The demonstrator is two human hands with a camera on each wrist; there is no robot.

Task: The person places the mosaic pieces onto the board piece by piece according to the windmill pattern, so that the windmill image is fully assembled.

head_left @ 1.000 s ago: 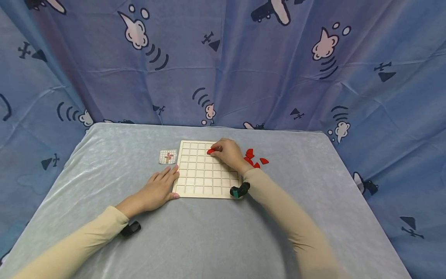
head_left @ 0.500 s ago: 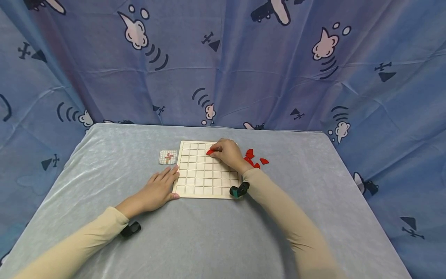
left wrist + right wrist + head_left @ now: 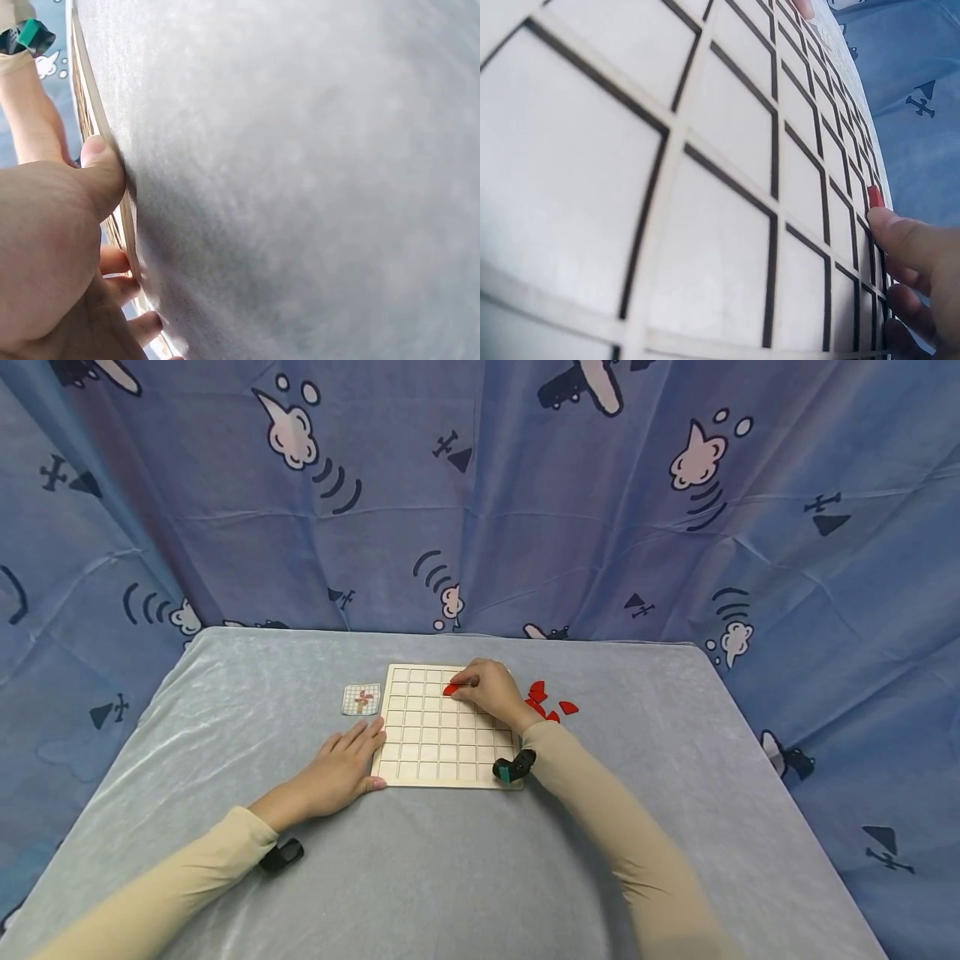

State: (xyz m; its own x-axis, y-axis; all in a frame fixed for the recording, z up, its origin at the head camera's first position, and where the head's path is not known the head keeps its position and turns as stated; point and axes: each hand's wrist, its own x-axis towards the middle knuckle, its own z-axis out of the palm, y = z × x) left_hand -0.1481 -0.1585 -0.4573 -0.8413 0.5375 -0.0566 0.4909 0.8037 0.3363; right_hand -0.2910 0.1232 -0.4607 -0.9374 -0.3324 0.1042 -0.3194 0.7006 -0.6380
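Observation:
A wooden grid board with recessed square cells lies on the cloth-covered table. My left hand rests at its left edge, fingers straight and spread. In the left wrist view, the thumb touches the board's side. Over the upper middle cells, my right hand pinches a small red piece with a curved edge. The right wrist view shows that red piece at the thumb tip, low over the far cells; whether it touches the board I cannot tell. Several similar loose red pieces lie right of the board.
A small square card, printed with a grid and a red pinwheel-like figure, lies left of the board. Pale grey cloth covers the table. Behind it hangs a blue patterned curtain.
My right hand has shifted the red piece very slightly left and toward me over the board. The left hand stays at the board's edge.

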